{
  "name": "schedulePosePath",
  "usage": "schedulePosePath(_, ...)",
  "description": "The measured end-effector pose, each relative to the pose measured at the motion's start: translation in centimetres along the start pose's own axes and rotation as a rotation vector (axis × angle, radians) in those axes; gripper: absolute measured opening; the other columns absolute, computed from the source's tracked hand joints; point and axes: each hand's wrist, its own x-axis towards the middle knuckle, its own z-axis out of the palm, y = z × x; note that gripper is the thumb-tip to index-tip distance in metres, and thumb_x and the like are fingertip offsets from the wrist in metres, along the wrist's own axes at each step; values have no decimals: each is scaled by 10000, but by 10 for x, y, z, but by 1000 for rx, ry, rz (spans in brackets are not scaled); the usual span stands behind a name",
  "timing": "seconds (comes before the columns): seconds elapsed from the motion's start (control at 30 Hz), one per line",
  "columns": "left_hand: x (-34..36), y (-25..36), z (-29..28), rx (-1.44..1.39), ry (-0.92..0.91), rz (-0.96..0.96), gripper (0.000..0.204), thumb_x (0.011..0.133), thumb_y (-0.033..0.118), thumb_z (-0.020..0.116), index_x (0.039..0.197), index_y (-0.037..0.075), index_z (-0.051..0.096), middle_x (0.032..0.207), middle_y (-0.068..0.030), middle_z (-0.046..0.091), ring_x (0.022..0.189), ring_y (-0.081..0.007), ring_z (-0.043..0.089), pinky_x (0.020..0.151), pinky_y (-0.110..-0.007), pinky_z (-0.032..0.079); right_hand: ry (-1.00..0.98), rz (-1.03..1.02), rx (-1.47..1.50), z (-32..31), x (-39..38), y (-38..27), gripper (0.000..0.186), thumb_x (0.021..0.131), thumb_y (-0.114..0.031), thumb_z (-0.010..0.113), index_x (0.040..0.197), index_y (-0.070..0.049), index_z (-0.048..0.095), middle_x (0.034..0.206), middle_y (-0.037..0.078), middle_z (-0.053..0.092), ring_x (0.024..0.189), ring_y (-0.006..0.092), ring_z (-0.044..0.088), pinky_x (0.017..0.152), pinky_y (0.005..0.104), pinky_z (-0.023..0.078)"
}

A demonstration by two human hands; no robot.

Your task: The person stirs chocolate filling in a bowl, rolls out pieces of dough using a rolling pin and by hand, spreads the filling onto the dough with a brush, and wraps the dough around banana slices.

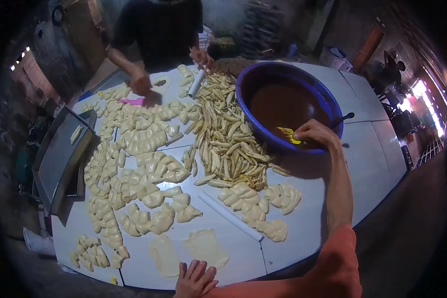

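My right hand (pixel 315 133) is closed on a yellow scraper (pixel 287 133) with slots or prongs at its end. It holds the scraper over the near rim of a large blue tub (pixel 253 119), which has smooth brown matter (pixel 283 105) inside. At the front edge of the table, my left hand (pixel 196 279) lies with fingers outstretched, touching the lower edge of a thin flattened dough sheet (pixel 207 247). Another flat sheet (pixel 164 255) is just left of it. A white rolling tube (pixel 231 216) lies diagonally beyond them, beside several pale dough lumps (pixel 243 201).
Many dough pieces (pixel 149 171) cover the table's left half. Long peeled bananas (pixel 228 144) are heaped mid-table. Across from me, a person's hand (pixel 202 58) holds a white tube (pixel 196 83); a pink scraper (pixel 132 101) is near the other. A metal tray (pixel 59 154) stands left.
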Motion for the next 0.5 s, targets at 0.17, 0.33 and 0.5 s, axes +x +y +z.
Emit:
schedulePosePath(0.17, -5, 0, 3, 4, -3, 1, 551, 888, 363, 758, 1385, 169, 619, 1484, -186, 511, 1400, -401, 448, 1109, -698, 292, -80, 38, 134, 0, -5, -3, 317, 877, -289, 778, 1006, 0, 782, 657, -8, 594, 542, 62, 462, 503, 244, 340)
schedulePosePath(0.33, 5, -4, 0, 78, -77, 27, 427, 826, 449, 764, 1163, 201, 676, 1302, -133, 558, 1198, -371, 532, 907, -681, 393, -112, -50, 268, -2, -14, 7, 344, 866, -341, 793, 999, -24, 777, 674, -3, 599, 539, 57, 479, 463, 233, 329)
schedulePosePath(0.5, -8, -6, 3, 106, -83, -23, 492, 865, 488, 756, 1240, 183, 666, 1386, -105, 555, 1256, -340, 534, 982, -671, 389, -26, -36, 330, 22, -47, -28, 311, 849, -282, 817, 971, -4, 748, 668, 1, 604, 490, 43, 482, 412, 201, 319)
